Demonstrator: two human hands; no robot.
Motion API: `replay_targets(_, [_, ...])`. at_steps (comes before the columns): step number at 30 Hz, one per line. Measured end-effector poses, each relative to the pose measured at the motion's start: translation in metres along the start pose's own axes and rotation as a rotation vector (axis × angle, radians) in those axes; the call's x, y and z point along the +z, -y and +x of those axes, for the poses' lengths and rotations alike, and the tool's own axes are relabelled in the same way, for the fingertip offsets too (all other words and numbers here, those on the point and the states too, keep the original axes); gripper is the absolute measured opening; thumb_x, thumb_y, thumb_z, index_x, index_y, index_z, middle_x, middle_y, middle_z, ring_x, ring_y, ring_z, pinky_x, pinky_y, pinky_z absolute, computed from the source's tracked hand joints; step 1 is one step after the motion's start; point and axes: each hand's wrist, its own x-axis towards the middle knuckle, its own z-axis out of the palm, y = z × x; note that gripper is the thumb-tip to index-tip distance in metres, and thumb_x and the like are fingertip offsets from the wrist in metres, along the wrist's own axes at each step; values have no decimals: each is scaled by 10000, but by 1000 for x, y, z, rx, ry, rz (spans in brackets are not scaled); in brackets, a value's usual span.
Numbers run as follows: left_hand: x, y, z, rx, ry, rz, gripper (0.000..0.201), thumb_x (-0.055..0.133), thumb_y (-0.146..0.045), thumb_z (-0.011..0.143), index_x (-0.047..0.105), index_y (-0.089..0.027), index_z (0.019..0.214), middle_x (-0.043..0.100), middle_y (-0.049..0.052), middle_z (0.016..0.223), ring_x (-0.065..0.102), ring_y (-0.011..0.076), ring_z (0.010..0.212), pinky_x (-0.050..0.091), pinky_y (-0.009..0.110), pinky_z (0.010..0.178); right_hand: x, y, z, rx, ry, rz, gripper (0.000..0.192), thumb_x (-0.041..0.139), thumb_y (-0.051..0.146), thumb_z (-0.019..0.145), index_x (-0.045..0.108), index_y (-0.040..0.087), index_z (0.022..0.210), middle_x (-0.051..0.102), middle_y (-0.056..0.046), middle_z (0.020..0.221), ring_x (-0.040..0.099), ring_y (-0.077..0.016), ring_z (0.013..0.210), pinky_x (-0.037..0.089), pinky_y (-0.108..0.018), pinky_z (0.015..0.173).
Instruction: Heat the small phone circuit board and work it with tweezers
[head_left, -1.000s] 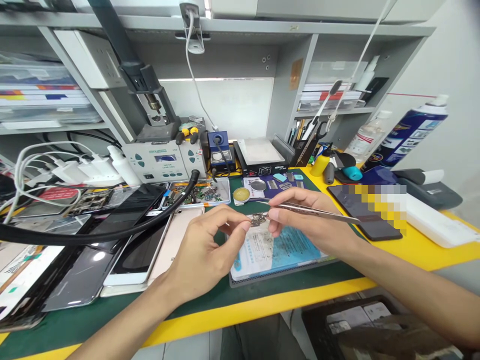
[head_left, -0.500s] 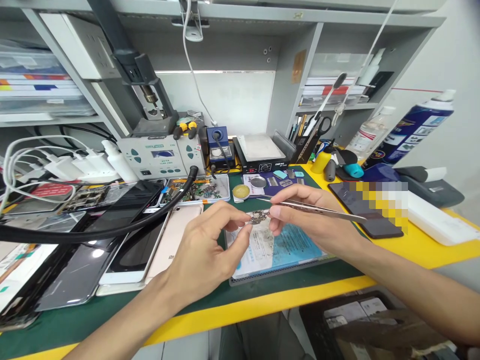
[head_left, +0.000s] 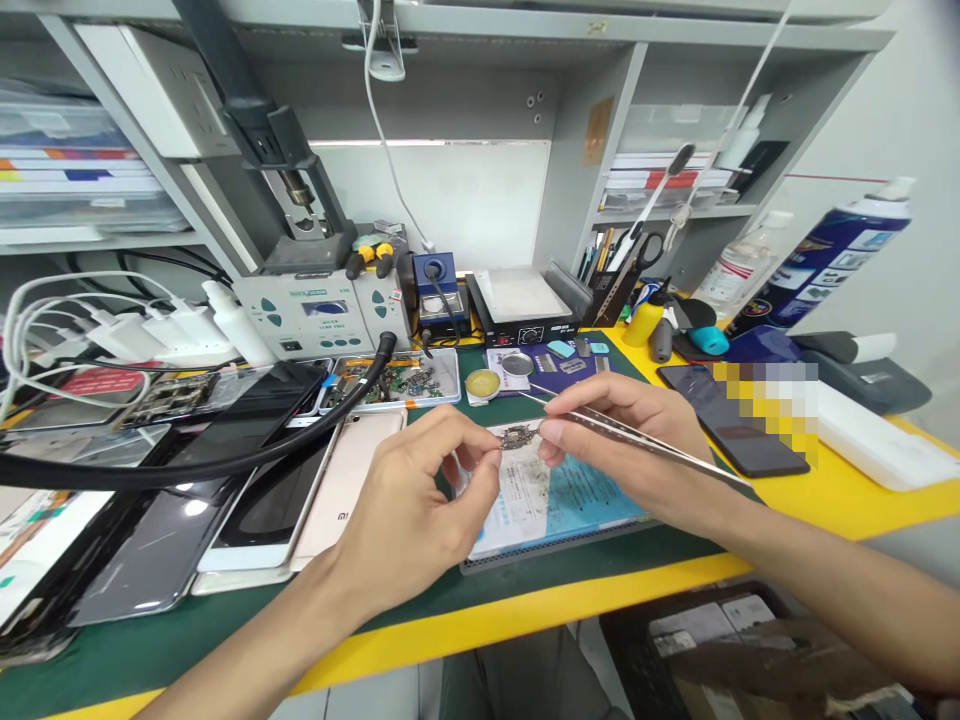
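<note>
Between thumb and forefinger, my left hand (head_left: 427,500) pinches the left end of a small circuit board (head_left: 517,436). My right hand (head_left: 626,435) grips a pair of metal tweezers (head_left: 637,432), whose tips point left, above and behind the board. The right fingertips are also at the board's right end; whether they grip it or only touch it, I cannot tell. Beneath the board lies a white and blue printed booklet or pad (head_left: 555,495) with dark smudges. Behind it sit a round yellowish tin (head_left: 482,386) and a round silvery lid or dish (head_left: 517,364).
Several phones, among them a pale pink one (head_left: 345,480), lie left of my hand. A thick black hose (head_left: 300,458) crosses over them. A clear tray of small boards (head_left: 450,375) and a soldering station (head_left: 326,312) stand behind. A dark phone (head_left: 739,430) lies at right.
The tweezers have turned in my right hand, so their two arms now show apart and the tail end sits lower right. The board has tilted slightly. My left hand keeps its pinch.
</note>
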Motion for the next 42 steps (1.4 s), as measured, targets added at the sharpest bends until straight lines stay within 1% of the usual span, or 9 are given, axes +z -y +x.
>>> replay_targets(4, [0,-1,1,-69,8,-20,111,621,-147,896,691,-175,813,626,-33,718,544,65,629,438,184,580,2,-1,-5,-149,-39,-154,74,753,219,904,694,236,945,739,22,744,702,-112,643,544,-200,573])
replay_targets(6, [0,-1,1,-98,17,-33,111,622,-158,894,690,-179,808,624,-37,711,540,65,623,435,187,580,2,-2,-6,-204,-41,-198,86,751,198,902,697,246,949,733,27,782,688,-103,650,527,-201,565])
replay_targets(12, [1,2,2,-172,50,-113,110,616,-170,891,679,-175,801,613,-39,715,525,62,611,423,179,561,0,-7,-7,-322,-1,-245,171,729,119,904,693,259,997,725,29,883,678,-91,752,543,-202,683])
replay_targets(17, [1,1,3,-250,57,-195,132,607,-223,908,668,-163,807,591,-30,705,497,69,597,407,183,541,1,-9,-8,-357,-34,-301,175,743,128,896,701,270,989,729,29,908,670,-93,777,539,-197,703])
replay_targets(22, [2,3,2,-363,80,-304,178,618,-300,906,639,-161,798,574,-14,687,485,86,597,397,198,528,2,-11,-8,-341,-60,-318,187,756,137,889,711,283,996,732,29,921,668,-97,775,535,-198,696])
replay_targets(31, [2,2,3,-464,72,-408,194,649,-344,880,651,-164,808,580,1,705,482,93,598,394,206,519,4,-9,-9,-283,-63,-278,182,753,140,890,713,283,995,739,29,917,677,-99,769,543,-191,675])
replay_targets(36, [0,1,2,-499,80,-449,205,679,-361,860,667,-163,811,598,7,716,485,98,616,385,210,530,8,1,-6,-198,-104,-259,85,752,167,885,711,235,917,747,22,789,695,-99,655,540,-175,572])
replay_targets(42, [0,2,4,-534,97,-511,204,691,-351,842,663,-153,800,605,9,706,484,101,622,376,215,538,8,5,-4,-64,-73,-134,50,752,217,890,706,211,910,762,1,735,737,-126,638,565,-176,563])
